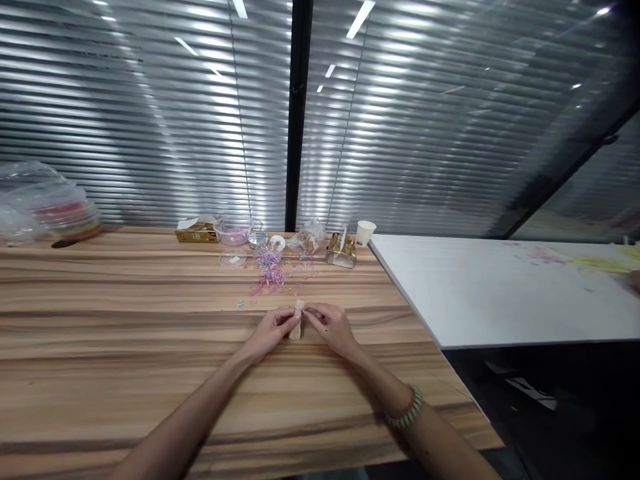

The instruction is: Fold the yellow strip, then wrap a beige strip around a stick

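Between my two hands is a small pale cream strip (296, 330), perhaps folded cloth or ribbon; its exact kind is hard to make out. It stands out lengthwise, with one end above my fingers and the other below. My left hand (274, 328) pinches it from the left with thumb and fingers. From the right, my right hand (333, 325) has its fingertips closed at the strip's upper part; any tiny thing between them is too small to see. A pile of small pink, purple and mint pieces (270, 277) lies just beyond my hands.
Along the table's back stand a gold tissue box (197, 232), a clear tub of pink pieces (235, 235), a white tape roll (277, 243), a crumpled plastic bag (309, 237), another gold box (341, 252) and a paper cup (365, 232). A white table (490, 293) adjoins at right.
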`<state>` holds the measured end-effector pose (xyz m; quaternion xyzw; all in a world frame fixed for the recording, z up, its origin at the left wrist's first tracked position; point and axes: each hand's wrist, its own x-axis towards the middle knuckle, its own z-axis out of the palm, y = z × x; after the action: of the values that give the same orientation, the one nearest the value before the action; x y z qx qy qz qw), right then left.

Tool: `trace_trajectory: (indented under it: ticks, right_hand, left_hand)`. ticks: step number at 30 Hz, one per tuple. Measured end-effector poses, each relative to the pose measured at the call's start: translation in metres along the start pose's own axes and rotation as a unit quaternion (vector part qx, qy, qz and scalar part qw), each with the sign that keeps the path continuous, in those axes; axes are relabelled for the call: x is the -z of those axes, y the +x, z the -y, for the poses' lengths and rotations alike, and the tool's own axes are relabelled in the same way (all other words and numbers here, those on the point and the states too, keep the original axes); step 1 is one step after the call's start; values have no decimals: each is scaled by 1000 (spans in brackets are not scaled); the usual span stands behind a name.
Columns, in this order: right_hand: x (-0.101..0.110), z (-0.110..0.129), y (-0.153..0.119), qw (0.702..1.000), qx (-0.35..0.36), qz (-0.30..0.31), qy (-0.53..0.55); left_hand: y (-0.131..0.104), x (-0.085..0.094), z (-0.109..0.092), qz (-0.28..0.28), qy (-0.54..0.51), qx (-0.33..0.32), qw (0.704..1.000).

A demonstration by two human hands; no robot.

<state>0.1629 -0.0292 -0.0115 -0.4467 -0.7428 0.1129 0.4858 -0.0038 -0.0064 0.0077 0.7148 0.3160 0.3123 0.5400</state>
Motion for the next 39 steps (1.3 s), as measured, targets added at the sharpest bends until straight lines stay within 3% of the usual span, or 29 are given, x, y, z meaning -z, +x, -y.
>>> trace_trajectory:
  ticks: [9, 24, 39]
  right_hand:
    - [2, 4, 0, 1000, 15, 4, -12]
    - [-1, 1, 0, 999, -42, 12, 9]
    - [0, 0, -1, 999, -33, 26, -1]
  left_hand:
    - [-1, -1, 0, 5, -11, -5, 1000]
    - [-1, 0, 4, 24, -25, 5, 999]
    - [-1, -1, 4, 29, -31, 4, 999]
